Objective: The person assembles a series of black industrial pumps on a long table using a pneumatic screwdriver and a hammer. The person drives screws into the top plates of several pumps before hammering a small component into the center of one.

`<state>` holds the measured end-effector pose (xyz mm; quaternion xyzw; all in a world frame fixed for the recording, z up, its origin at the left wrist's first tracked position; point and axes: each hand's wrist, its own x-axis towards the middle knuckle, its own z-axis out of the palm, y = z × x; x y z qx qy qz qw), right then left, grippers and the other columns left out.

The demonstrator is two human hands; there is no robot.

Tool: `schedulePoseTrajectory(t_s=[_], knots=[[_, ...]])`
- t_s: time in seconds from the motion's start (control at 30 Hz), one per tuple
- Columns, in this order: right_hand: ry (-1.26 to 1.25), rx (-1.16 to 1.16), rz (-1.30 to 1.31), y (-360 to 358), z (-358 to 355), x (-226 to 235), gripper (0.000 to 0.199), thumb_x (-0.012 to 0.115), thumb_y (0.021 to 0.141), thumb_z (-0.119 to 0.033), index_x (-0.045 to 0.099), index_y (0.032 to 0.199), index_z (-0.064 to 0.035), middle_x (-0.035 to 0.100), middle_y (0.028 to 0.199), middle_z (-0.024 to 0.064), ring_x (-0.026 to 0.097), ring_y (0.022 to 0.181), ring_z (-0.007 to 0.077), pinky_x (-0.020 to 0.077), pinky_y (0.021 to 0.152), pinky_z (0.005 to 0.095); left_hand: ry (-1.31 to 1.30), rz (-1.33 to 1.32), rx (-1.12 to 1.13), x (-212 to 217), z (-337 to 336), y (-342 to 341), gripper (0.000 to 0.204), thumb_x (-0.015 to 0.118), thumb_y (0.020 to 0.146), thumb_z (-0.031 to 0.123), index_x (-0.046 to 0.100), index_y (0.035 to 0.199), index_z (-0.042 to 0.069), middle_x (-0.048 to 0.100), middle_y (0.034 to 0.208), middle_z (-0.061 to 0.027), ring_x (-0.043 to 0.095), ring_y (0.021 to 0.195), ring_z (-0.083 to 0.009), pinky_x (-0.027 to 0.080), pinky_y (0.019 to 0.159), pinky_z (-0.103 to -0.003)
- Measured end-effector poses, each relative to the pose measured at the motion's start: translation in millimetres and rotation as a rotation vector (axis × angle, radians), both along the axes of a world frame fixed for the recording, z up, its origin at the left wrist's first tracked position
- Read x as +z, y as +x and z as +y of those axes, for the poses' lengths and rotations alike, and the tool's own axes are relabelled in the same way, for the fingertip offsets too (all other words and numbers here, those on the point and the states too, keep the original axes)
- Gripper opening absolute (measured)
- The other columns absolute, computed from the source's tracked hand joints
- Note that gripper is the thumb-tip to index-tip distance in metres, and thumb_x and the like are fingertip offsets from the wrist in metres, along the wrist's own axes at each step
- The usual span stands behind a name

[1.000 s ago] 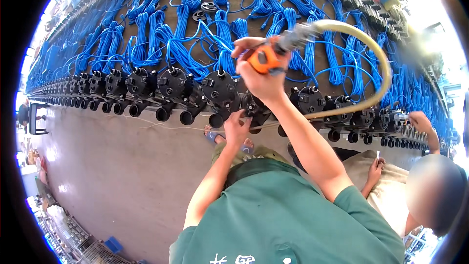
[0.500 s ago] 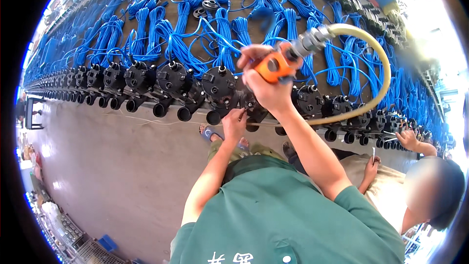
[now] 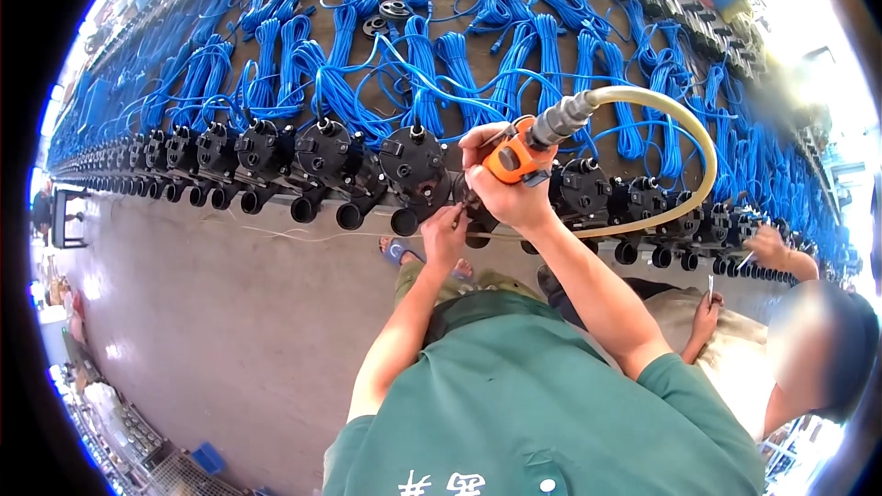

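Observation:
My right hand (image 3: 516, 200) is wrapped round an orange air-powered driver (image 3: 511, 158), held over one of the black round pump-like units. A grey coupling (image 3: 562, 119) joins the driver to a yellowish hose (image 3: 706, 142) that loops off to the right. The tool's working end is hidden behind my hand. Just left of it and lower, my left hand (image 3: 445, 237) is closed in a pinch at the front edge of the row, below the black housing (image 3: 413, 163). Whatever small thing those fingers hold is too small to make out.
Black units (image 3: 264, 149) stand in a long row along the bench edge, with bundled blue cables (image 3: 418, 69) behind them. Two black round discs (image 3: 393, 9) lie among the cables. At right, a co-worker's hand (image 3: 706, 320) holds a thin metallic tool.
My right hand has brought the driver down and slightly left, nearer the black unit. My left hand has stayed almost in place. The co-worker's raised hand has shifted slightly.

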<state>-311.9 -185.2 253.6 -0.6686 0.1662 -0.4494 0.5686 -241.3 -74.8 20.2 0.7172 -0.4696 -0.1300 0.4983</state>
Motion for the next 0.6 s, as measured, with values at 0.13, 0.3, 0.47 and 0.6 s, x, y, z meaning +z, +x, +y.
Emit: schedulePoseTrajectory(t_s=[0.13,0.3,0.47,0.6], knots=[[0.049,0.037,-0.012,-2.2,1.3,-2.0,0.022,0.065,0.078,0.005,0.067,0.100,0.0015,0.068,0.088,0.0062,0.065,0.077,0.0107,0.0538,0.069,0.0260,-0.024,-0.024,-0.030,4.9,0.0,-0.5,0.014,0.072,0.087,0.007,0.075,0.099,-0.001,0.073,0.089,-0.0152,0.070,0.076,-0.0337,0.056,0.069,-0.040],[-0.086,0.067,0.010,1.0,1.7,-0.2,0.021,0.068,0.074,0.003,0.071,0.095,-0.0018,0.070,0.086,0.0087,0.070,0.079,0.0172,0.0561,0.069,0.0296,0.219,-0.198,-0.049,-31.5,11.9,24.1,0.034,0.068,0.086,0.006,0.067,0.119,-0.001,0.069,0.102,-0.0200,0.070,0.077,-0.0360,0.057,0.072,-0.040],[-0.155,-0.097,-0.065,0.8,1.8,-4.9,0.037,0.083,0.072,-0.013,0.072,0.107,-0.0038,0.073,0.096,0.0136,0.073,0.084,0.0233,0.0579,0.073,0.0348,0.500,-0.254,-0.509,203.9,4.7,67.7,0.026,0.068,0.090,0.007,0.065,0.112,-0.006,0.070,0.096,-0.0177,0.069,0.081,-0.0282,0.056,0.074,-0.038],[-0.110,-0.118,-0.275,-27.0,11.4,19.5,0.042,0.082,0.078,-0.020,0.069,0.113,-0.0007,0.074,0.095,0.0128,0.074,0.082,0.0252,0.0600,0.072,0.0357,0.445,-0.020,-0.364,337.2,-75.3,133.5,0.014,0.067,0.094,0.005,0.071,0.085,-0.006,0.069,0.072,-0.0065,0.063,0.060,-0.0120,0.049,0.054,-0.027]])
